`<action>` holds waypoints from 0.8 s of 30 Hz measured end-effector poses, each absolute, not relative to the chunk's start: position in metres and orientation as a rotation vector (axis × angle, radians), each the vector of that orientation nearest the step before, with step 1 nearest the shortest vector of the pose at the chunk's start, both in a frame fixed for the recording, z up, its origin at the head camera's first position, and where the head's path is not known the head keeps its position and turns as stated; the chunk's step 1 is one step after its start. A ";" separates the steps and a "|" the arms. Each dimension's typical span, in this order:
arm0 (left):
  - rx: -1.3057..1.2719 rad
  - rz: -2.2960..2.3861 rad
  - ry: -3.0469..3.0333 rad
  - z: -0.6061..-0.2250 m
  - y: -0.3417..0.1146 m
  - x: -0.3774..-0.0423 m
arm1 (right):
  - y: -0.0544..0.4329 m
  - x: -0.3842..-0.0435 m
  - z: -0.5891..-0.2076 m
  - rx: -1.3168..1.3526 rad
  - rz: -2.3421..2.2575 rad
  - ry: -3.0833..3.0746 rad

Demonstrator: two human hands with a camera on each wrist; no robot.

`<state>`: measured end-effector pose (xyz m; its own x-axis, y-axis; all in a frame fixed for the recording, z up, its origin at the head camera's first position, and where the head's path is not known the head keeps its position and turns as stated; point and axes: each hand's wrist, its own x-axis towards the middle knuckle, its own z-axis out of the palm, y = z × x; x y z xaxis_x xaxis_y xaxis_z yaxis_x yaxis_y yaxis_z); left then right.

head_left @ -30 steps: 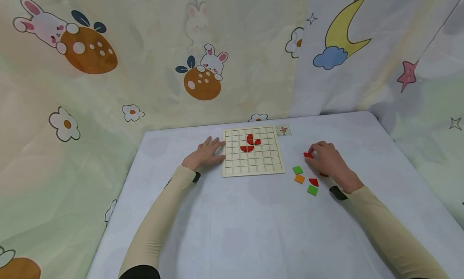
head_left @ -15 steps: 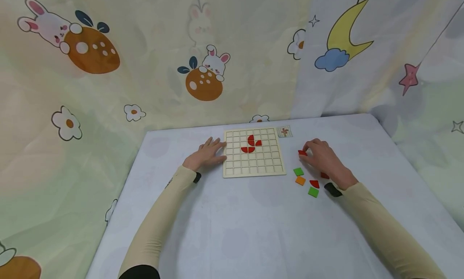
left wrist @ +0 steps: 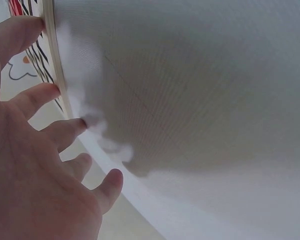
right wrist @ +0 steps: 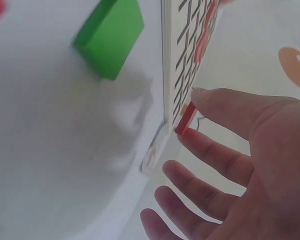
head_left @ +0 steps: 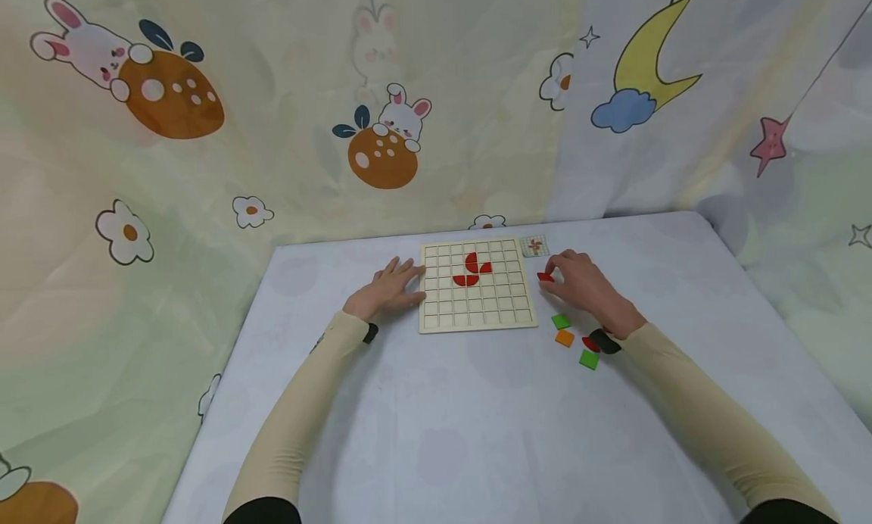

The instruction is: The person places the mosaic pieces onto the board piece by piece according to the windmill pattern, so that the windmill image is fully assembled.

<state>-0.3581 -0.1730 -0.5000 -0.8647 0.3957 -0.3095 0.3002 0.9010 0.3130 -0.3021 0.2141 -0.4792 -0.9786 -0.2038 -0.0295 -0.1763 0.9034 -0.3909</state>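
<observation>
A pale gridded wooden board point(head_left: 507, 304) lies on the white table, with several red quarter-circle tiles point(head_left: 466, 281) set near its middle. My left hand point(head_left: 385, 291) is spread beside it, thumb and forefinger point(left wrist: 37, 100) touching its left edge. Just off the board's right side, my right hand point(head_left: 584, 283) pinches a red tile point(head_left: 544, 277) between thumb and forefinger. The right wrist view shows that red tile point(right wrist: 186, 119) edge-on at the fingertips, the other fingers loosely bent.
A small pattern card point(head_left: 534, 246) lies at the board's upper right corner. Below the right hand are two green tiles point(head_left: 589, 359), an orange tile point(head_left: 564, 338) and a red tile point(head_left: 590, 345) partly covered by the black wrist strap point(head_left: 605, 341). A patterned cloth hangs behind the table.
My right hand has moved left and slightly away from me, carrying the red tile toward the board. The left hand has stayed at the board's edge.
</observation>
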 end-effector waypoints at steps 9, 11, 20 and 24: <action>0.505 0.355 2.697 -0.501 -0.174 -0.358 | 0.188 -0.321 -0.484 -0.391 -0.599 2.969; 0.505 0.360 2.698 -0.501 -0.174 -0.358 | 0.183 -0.325 -0.485 -0.386 -0.599 2.964; 0.519 0.350 2.706 -0.503 -0.174 -0.360 | 0.167 -0.339 -0.488 -0.444 -0.532 3.021; 0.518 0.351 2.709 -0.504 -0.174 -0.360 | 0.163 -0.343 -0.491 -0.517 -0.486 3.063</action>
